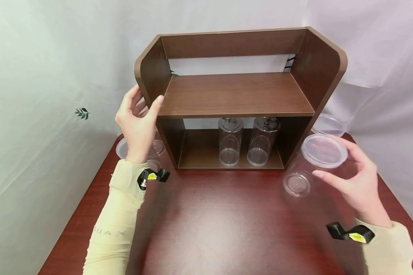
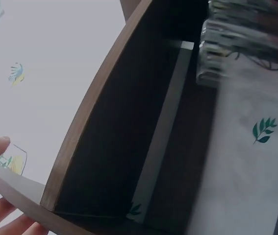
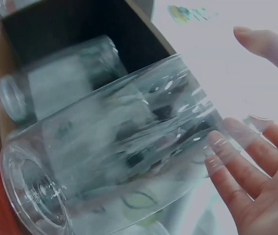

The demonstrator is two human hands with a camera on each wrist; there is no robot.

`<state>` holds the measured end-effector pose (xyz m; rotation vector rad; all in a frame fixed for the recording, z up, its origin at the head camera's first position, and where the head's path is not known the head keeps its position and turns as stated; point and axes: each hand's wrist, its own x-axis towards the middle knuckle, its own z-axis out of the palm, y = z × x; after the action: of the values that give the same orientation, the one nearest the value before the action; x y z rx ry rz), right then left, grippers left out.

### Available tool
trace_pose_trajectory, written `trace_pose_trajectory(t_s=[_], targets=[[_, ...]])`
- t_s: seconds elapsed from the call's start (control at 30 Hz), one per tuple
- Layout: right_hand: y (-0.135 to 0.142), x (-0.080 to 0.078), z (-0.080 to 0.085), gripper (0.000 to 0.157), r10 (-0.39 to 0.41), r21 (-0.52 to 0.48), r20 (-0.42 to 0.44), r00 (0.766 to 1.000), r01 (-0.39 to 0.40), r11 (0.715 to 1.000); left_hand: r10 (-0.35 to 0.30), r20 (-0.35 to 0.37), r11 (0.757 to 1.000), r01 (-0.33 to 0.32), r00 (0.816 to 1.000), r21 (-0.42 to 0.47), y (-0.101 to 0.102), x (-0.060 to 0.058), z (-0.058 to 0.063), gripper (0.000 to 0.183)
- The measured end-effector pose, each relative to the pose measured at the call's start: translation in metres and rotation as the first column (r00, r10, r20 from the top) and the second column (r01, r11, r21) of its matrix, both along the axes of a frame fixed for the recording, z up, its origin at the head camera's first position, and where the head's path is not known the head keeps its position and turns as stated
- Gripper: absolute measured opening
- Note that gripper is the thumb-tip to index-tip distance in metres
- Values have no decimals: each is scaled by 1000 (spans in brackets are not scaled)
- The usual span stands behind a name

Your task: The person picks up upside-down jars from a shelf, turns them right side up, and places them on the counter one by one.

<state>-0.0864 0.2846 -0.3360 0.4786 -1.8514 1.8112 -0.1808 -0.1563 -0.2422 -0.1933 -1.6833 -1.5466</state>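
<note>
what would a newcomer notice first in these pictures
Probably the big brown shelf on the red table, with two clear jars side by side on its lower level. Next, the lidded jar near its right front, the right hand at its top. The left hand is at the shelf's left side.

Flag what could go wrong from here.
1. The clear cylindrical jar with a translucent pale lid might slip or tip: in the right wrist view, the right grip's thumb stands apart from it.
2. A tug from the left grip, around the brown wood-look shelf unit's side, could topple the two clear cylindrical jars inside.
</note>
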Motion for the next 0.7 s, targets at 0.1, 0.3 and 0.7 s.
trace_pose_trajectory(t_s=[0.1,0.3,0.7], targets=[[12,0,4,83,23,-125,-59,998,-30,992,49,6,999,-49,999,-4,-2,-3,4,34],[38,-2,6,79,-61,-226,-36,997,51,973,71,0,997,-71,998,-22,-6,-5,5,25],[69,-23,-31,75,-189,-305,188,964,240,922,45,-42,998,-47,998,-49,-9,-7,6,25]])
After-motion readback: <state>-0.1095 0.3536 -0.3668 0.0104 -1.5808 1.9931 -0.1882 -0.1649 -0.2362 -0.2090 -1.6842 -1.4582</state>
